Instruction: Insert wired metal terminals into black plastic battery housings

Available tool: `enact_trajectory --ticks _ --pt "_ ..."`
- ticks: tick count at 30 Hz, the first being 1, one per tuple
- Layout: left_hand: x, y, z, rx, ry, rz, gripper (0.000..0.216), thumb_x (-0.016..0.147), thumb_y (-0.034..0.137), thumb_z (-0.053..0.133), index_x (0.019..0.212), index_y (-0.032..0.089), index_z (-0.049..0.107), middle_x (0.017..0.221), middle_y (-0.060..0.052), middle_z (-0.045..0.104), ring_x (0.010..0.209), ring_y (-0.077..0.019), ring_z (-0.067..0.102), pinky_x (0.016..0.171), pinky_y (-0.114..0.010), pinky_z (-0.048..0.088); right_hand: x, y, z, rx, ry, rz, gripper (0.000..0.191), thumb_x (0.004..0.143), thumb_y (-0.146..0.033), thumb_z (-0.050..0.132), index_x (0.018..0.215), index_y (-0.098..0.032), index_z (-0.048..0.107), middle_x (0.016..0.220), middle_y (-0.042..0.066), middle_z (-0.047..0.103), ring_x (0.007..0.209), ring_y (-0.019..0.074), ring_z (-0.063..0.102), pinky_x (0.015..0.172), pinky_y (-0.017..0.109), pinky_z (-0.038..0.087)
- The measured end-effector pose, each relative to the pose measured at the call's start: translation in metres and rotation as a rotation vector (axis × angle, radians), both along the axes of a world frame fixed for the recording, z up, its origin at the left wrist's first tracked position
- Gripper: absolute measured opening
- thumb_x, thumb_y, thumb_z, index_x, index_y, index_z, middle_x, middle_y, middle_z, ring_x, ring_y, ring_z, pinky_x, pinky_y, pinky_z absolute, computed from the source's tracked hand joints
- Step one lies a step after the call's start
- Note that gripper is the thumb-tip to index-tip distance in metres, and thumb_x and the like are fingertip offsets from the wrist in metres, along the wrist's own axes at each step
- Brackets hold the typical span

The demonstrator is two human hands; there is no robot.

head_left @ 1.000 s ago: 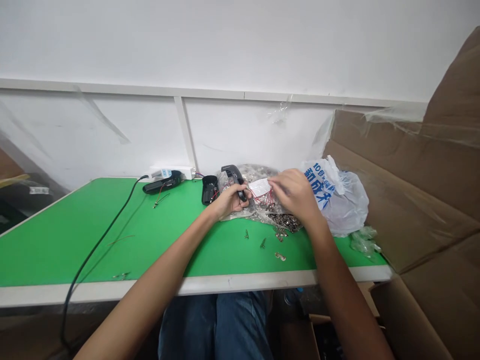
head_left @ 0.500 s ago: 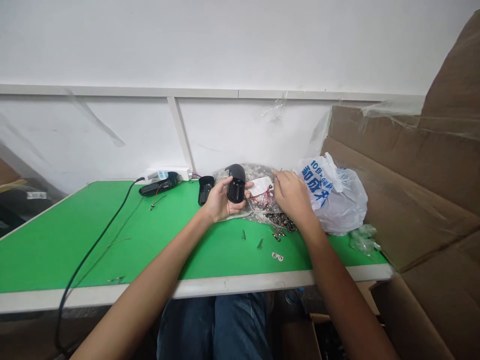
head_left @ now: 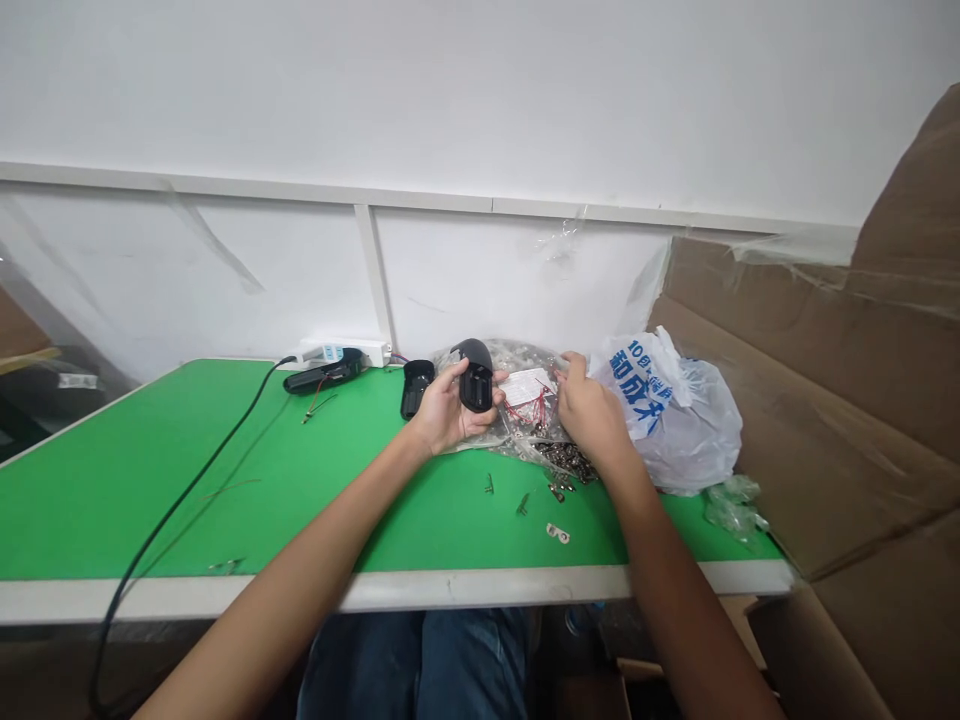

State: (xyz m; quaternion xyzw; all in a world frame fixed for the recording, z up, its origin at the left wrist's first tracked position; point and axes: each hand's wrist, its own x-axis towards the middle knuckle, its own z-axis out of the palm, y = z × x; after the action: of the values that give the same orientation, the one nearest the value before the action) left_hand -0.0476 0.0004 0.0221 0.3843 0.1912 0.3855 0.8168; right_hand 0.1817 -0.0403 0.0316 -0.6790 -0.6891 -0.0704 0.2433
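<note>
My left hand [head_left: 450, 412] is wrapped round a black plastic housing [head_left: 475, 385], its hollow side facing me and its domed end up. Over the clear plastic bag [head_left: 510, 352] is my right hand [head_left: 591, 408], its fingers curled together; what they hold, if anything, is hidden. Beside those fingers, thin red wires [head_left: 534, 408] lie on the bag under a white printed label [head_left: 526, 386]. A pile of small metal parts [head_left: 564, 460] spills from the bag's front. Left of the held housing stands a similar black housing [head_left: 415, 388].
A white plastic bag with blue print [head_left: 694, 420] sits at the right against cardboard [head_left: 780, 400]. At the back left lie a black device [head_left: 324, 374] with wires and a white power strip [head_left: 352, 351]. Springs [head_left: 523, 503] and a metal contact plate [head_left: 557, 533] lie in front.
My right hand has shifted slightly down, its fingers now lower beside the red wires. My left hand still holds the housing. The whole view has tilted a little.
</note>
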Motion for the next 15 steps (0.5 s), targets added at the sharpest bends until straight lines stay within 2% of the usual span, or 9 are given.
enact_trajectory --ticks 3,7,12,15 --pt "0.000 -0.001 0.001 -0.006 -0.018 0.008 0.058 0.090 0.057 0.061 0.124 0.010 0.067 0.081 -0.008 0.065 0.049 -0.0136 0.049 0.042 -0.024 0.035 0.001 0.002 -0.002 0.034 0.059 0.002 0.040 0.111 -0.027 0.035 0.147 -0.013 0.048 0.094 0.017 0.080 0.086 0.0325 0.077 0.075 0.037 0.052" --pt "-0.002 -0.003 0.004 0.018 -0.064 0.020 0.061 0.092 0.062 0.056 0.122 0.010 0.066 0.077 -0.006 0.060 0.048 -0.0127 0.046 0.041 -0.023 0.033 0.002 0.007 -0.008 0.181 0.096 0.044 0.034 0.110 -0.030 0.037 0.127 -0.016 0.064 0.093 0.016 0.080 0.083 0.0309 0.076 0.073 0.035 0.051" --pt "0.001 -0.004 0.004 0.057 0.000 0.049 0.062 0.090 0.065 0.057 0.120 0.011 0.064 0.076 -0.004 0.059 0.047 -0.0123 0.046 0.041 -0.022 0.033 0.001 0.011 -0.015 0.376 0.227 0.308 0.032 0.109 -0.030 0.039 0.119 -0.018 0.066 0.107 0.016 0.079 0.095 0.0312 0.075 0.081 0.039 0.055" --pt "0.008 -0.003 0.000 0.154 0.121 0.191 0.054 0.088 0.063 0.064 0.112 0.015 0.063 0.073 -0.001 0.059 0.043 -0.0103 0.042 0.038 -0.021 0.025 -0.003 0.011 -0.017 0.420 0.276 0.418 0.028 0.108 -0.030 0.042 0.117 -0.020 0.067 0.108 0.014 0.079 0.098 0.0304 0.075 0.085 0.042 0.057"
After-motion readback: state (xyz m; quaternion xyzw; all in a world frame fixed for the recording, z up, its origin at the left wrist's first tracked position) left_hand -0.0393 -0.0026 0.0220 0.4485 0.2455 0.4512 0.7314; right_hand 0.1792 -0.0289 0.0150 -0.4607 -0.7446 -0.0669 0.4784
